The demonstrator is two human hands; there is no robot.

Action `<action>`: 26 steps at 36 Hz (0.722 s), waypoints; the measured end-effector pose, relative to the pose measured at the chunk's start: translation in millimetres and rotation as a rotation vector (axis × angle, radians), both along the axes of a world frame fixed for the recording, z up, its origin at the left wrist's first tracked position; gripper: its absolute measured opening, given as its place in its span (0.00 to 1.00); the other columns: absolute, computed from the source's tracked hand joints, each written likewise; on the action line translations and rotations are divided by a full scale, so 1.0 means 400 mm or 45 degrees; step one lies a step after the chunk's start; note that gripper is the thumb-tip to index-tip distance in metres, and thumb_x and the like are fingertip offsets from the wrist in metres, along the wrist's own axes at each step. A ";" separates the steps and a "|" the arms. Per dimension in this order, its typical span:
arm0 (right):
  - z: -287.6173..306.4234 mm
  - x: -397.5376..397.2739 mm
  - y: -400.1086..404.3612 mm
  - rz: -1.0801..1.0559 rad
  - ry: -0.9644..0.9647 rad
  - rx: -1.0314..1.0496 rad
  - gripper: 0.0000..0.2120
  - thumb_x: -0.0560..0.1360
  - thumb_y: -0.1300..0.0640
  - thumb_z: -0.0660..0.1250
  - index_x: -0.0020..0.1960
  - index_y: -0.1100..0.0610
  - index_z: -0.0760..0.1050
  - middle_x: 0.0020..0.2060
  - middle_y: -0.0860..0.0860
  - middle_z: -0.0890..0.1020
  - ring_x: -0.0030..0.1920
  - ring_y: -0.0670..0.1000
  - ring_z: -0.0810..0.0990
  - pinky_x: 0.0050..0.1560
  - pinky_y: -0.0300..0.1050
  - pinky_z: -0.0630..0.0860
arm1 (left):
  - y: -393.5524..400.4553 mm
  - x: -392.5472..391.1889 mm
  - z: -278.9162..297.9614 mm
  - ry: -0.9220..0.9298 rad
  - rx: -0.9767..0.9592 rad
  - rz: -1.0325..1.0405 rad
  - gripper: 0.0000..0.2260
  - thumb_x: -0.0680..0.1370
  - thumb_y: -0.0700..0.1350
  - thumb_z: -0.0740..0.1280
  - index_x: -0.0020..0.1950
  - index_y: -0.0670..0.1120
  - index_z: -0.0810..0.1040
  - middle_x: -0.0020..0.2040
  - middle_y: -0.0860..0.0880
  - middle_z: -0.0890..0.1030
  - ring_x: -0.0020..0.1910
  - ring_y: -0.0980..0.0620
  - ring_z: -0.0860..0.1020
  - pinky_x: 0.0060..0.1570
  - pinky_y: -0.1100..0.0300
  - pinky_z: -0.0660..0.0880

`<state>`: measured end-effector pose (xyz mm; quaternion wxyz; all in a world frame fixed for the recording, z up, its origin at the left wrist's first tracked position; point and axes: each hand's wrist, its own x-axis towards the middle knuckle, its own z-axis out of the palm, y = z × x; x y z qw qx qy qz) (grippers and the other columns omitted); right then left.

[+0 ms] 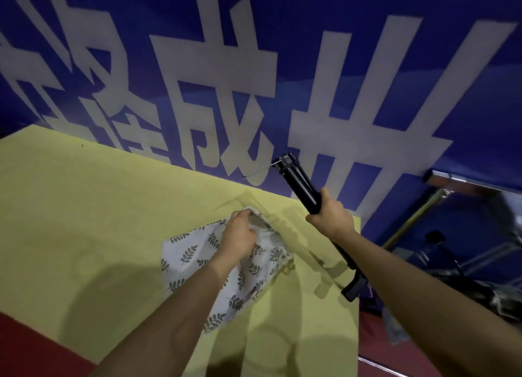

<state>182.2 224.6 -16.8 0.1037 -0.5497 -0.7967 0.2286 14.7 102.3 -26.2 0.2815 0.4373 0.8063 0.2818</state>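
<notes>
Nearest me, my left hand [240, 232] bunched the soft bag [192, 252] mouth at frame centre on the table [84, 193], while my right hand [332, 212] gripped the stiff, probably heavier tube [299, 183] mid-shaft, right of centre.

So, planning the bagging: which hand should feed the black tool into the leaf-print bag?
Likely the right hand: it grips the black tool; the left hand holds the leaf-print bag by its mouth.
</notes>
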 end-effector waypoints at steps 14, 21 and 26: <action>0.013 0.093 -0.105 0.044 -0.065 0.081 0.20 0.69 0.53 0.69 0.55 0.52 0.63 0.46 0.52 0.79 0.43 0.55 0.79 0.41 0.55 0.81 | -0.016 0.040 0.050 0.187 0.170 -0.127 0.27 0.77 0.30 0.55 0.76 0.43 0.58 0.76 0.48 0.57 0.74 0.48 0.60 0.71 0.55 0.61; 0.033 0.081 -0.131 0.166 0.081 -0.015 0.18 0.70 0.56 0.67 0.54 0.54 0.62 0.47 0.54 0.78 0.43 0.57 0.78 0.38 0.51 0.74 | -0.006 0.096 0.047 0.198 0.049 -0.425 0.28 0.76 0.29 0.54 0.76 0.41 0.58 0.76 0.47 0.58 0.74 0.48 0.59 0.72 0.57 0.59; 0.040 0.090 -0.137 0.180 0.175 -0.050 0.20 0.70 0.56 0.68 0.57 0.54 0.64 0.49 0.54 0.78 0.46 0.57 0.78 0.42 0.53 0.77 | 0.004 0.088 0.056 0.174 0.076 -0.356 0.25 0.75 0.28 0.55 0.72 0.40 0.64 0.69 0.45 0.66 0.67 0.46 0.68 0.63 0.57 0.66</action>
